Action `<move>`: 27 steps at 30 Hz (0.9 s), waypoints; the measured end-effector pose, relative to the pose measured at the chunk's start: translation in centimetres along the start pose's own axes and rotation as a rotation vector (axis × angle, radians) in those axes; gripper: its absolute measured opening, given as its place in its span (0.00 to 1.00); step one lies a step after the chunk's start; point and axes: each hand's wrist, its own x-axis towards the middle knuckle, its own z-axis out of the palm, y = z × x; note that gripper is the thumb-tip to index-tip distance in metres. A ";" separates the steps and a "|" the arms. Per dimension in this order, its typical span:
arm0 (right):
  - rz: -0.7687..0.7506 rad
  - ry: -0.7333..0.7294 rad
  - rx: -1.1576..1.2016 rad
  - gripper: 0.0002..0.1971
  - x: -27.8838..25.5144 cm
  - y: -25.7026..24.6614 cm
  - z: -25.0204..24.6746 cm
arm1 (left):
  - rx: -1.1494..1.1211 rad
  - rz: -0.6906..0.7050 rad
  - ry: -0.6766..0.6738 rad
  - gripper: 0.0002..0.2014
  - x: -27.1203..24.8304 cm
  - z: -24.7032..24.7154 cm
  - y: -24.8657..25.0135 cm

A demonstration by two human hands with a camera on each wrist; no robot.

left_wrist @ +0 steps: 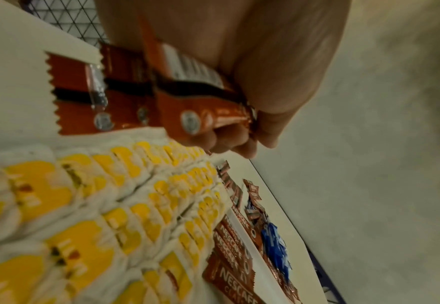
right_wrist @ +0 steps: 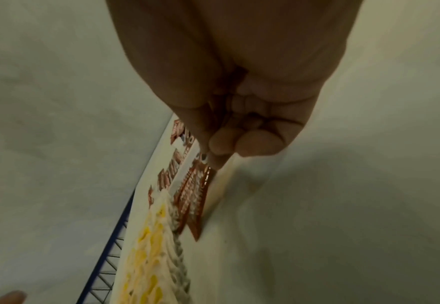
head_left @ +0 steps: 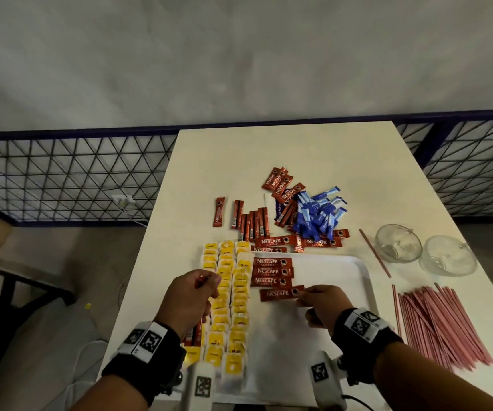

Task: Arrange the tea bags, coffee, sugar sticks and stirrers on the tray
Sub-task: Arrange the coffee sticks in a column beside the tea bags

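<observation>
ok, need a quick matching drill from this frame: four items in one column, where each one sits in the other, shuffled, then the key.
Items
1. tea bags
2. stirrers
3. sugar sticks
4. glass cups

Places
A. heaped on the table beyond the tray
B. in rows along the tray's left side
C. far right of the table, beyond the stirrers
D. loose pile on the table right of the tray

Pairs: 1-B, 2-D, 3-A, 4-C

Two glass bowls [head_left: 398, 243] stand beside a wire-mesh fence [head_left: 61, 176].
</observation>
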 end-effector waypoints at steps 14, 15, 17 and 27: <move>0.051 0.067 -0.565 0.14 1.3 -0.8 2.7 | 0.046 0.022 0.033 0.06 -0.5 -2.6 -1.0; 0.052 0.065 -0.571 0.14 1.3 -0.8 2.8 | 0.047 0.022 0.033 0.06 -0.4 -2.6 -0.9; 0.052 0.060 -0.598 0.13 1.2 -0.8 2.8 | 0.052 0.025 0.031 0.06 -0.3 -2.5 -0.9; -0.190 0.010 -0.651 0.27 -1.2 -2.4 2.8 | -0.235 -0.062 -0.152 0.23 -0.3 -1.0 0.3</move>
